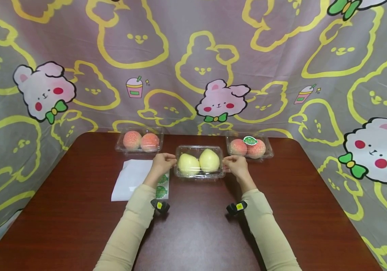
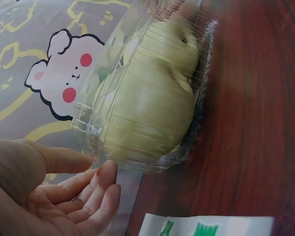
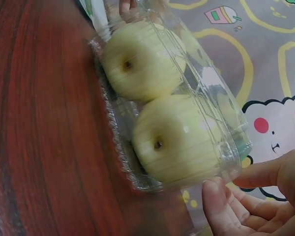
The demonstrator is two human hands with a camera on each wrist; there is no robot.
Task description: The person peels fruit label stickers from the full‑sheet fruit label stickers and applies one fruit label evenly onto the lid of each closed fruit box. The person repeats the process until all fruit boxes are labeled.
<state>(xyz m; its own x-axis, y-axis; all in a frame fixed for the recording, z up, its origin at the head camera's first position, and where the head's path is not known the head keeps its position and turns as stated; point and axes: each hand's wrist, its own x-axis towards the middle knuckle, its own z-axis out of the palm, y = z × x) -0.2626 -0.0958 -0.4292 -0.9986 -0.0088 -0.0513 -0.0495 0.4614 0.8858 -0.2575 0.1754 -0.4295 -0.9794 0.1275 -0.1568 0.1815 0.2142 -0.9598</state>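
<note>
A clear plastic clamshell box with two pale yellow-green, pear-like fruits inside is at the middle of the table. My left hand pinches its left end between thumb and fingertips; the left wrist view shows that hand at the box's corner. At the opposite end, my right hand pinches the rim, and in the right wrist view its thumb and forefinger meet at the corner. The lid lies over the fruits. Whether the box touches the table, I cannot tell.
Behind to the left stands a clear box of two peaches; another peach box with a green round label stands behind to the right. White sheets and green stickers lie by my left forearm. A patterned curtain hangs behind the table.
</note>
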